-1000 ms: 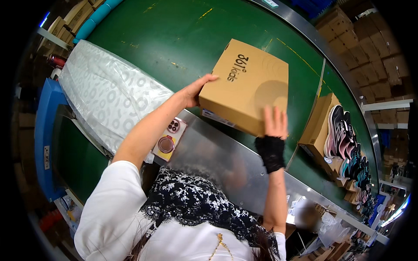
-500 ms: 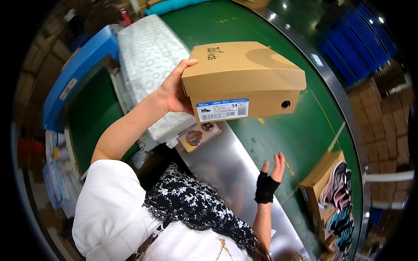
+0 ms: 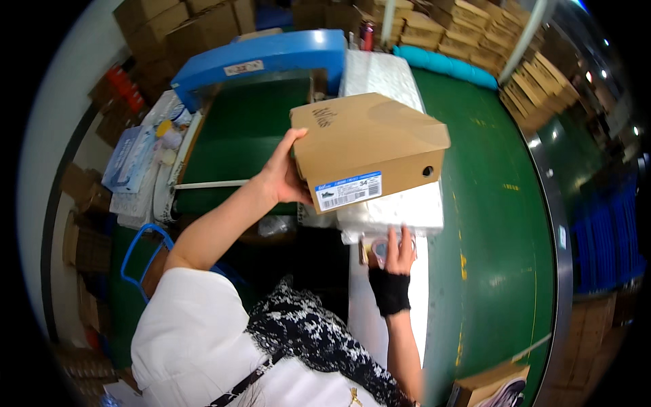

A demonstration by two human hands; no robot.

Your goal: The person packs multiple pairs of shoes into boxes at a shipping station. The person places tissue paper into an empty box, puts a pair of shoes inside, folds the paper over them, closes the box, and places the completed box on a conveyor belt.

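Note:
My left hand [image 3: 285, 173] is closed on the left end of a brown cardboard shoebox [image 3: 369, 146], thumb on the lid and fingers below. The box is raised and a little tilted. Its lid is on, and a white and blue label [image 3: 349, 192] and a round hole show on the side toward me. My right hand [image 3: 395, 271], in a black fingerless glove, has its fingers stretched out over a small flat item with a pinkish ring [image 3: 380, 251]. Those fingers partly cover the item, and whether they touch it I cannot tell.
Behind the box lies a stack of white wrapping sheets [image 3: 380, 74]. A blue arched machine [image 3: 264, 57] spans a green belt at left. Along the right runs a green conveyor [image 3: 488, 237], with an opened shoebox holding shoes [image 3: 498, 390] at its near end.
The view has swung left. My right hand has moved forward, from above the metal surface to the small flat item. My left hand still holds the shoebox, now tilted differently.

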